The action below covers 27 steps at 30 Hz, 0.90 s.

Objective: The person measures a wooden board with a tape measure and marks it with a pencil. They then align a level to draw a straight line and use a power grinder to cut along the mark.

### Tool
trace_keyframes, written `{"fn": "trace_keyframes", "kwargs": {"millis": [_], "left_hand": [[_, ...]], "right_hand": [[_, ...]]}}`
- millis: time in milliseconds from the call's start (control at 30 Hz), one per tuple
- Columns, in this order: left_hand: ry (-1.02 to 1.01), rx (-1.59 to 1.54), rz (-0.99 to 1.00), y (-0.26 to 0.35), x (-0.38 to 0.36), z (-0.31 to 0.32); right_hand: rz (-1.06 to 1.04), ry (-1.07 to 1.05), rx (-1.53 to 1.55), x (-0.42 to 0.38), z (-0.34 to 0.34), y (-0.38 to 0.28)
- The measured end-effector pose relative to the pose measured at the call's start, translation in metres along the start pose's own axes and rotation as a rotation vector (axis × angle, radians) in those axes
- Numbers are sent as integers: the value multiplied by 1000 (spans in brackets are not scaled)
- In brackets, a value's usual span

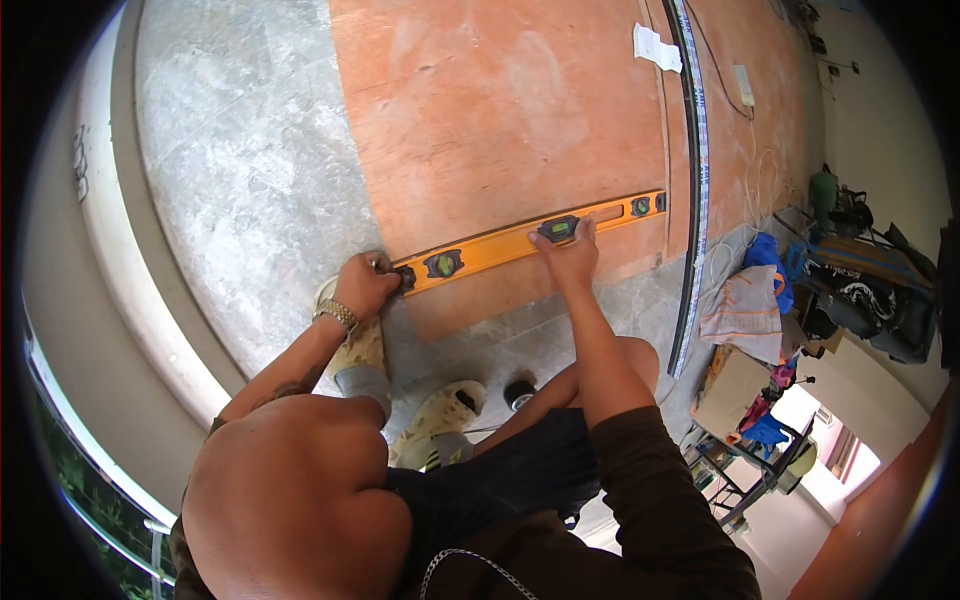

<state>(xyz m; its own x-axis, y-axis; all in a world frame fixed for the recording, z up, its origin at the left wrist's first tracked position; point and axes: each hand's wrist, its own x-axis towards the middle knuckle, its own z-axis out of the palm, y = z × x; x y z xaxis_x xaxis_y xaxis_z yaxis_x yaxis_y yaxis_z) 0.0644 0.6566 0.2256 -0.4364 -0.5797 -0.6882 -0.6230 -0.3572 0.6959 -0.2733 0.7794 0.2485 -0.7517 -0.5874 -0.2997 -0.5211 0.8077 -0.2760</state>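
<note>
Two hands on a long yellow level (500, 250), lying across the brown board (470, 120) in the middle of the frame.
The right hand (568, 258) has its thumb and fingers bent and a little apart – they hold the level by its middle window. The left hand (365, 290) is curled up at the level's left end; I can't tell if it grips it. The level looks stiff and not too heavy, but its smooth sides may slide and its little windows could crack. The bar or the long hole by the right hand seems a good place to hold. A shoe (358, 350) is near the left end – it could get in the way. A long dark strip (697, 170) lies just past the right end. Paper (656, 47) lies at the upper right, and a bag (745, 305) sits at the right.
</note>
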Motion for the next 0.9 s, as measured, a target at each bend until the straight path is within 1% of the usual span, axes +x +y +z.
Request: {"fn": "trace_keyframes", "kwargs": {"millis": [167,367,900], "left_hand": [[16,-15,16,-1,-1,1],[3,-35,-25,-1,-1,1],[17,-39,1,0,-1,1]], "right_hand": [[12,-19,17,-1,-3,-4],[-5,-17,-30,-2,-3,-3],[4,-20,-27,0,-3,-3]]}}
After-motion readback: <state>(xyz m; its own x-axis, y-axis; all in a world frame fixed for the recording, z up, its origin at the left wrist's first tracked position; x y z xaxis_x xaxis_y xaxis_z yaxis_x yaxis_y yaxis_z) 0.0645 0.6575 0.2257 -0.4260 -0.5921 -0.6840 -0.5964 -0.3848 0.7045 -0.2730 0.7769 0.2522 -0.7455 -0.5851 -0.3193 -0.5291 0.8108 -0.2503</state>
